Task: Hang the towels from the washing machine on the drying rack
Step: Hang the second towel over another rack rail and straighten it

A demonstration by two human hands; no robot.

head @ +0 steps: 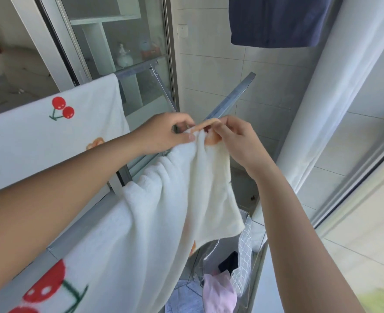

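Note:
A white towel with cherry prints (155, 211) drapes over a near bar of the grey metal drying rack (229, 98). My left hand (164, 134) and my right hand (236, 141) both pinch its top edge, close together, just above the rack's middle. An orange patch shows between my fingers. A second white cherry towel (51, 132) hangs spread over the far bar at left. The washing machine is not in view.
A laundry basket (245, 251) with pink, dark and pale clothes stands below on the floor. A glass sliding door (118, 53) is behind the rack. A navy garment (277, 21) hangs overhead. A white curtain (335, 91) hangs at right.

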